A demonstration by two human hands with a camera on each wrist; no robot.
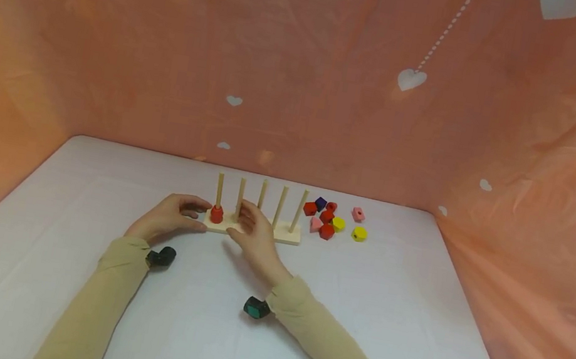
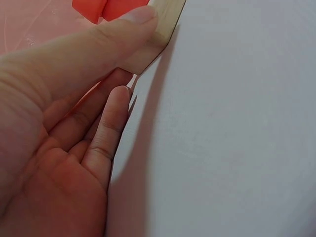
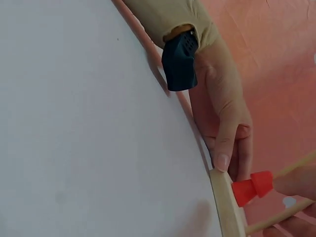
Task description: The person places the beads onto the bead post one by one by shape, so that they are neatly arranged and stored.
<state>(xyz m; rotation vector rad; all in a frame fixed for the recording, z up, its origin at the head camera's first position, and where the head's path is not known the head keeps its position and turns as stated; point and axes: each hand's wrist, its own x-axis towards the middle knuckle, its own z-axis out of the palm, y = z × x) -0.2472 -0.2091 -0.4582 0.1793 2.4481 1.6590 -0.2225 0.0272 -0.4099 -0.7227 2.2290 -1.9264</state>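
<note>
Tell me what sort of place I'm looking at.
Probably a makeshift recording booth: heart-patterned orange sheeting rises behind and beside a white table bearing a wooden peg stand, and a black device sits at each wrist.

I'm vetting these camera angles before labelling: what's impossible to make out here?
- Third peg's foot: head view, hidden behind the right hand.
- Upper part of the red pieces: left wrist view, cut off by the top edge.
- Right hand's grip, if any: right wrist view, right edge cuts the hand off.
- Dark blue block's hole, if any: head view, too small.
</note>
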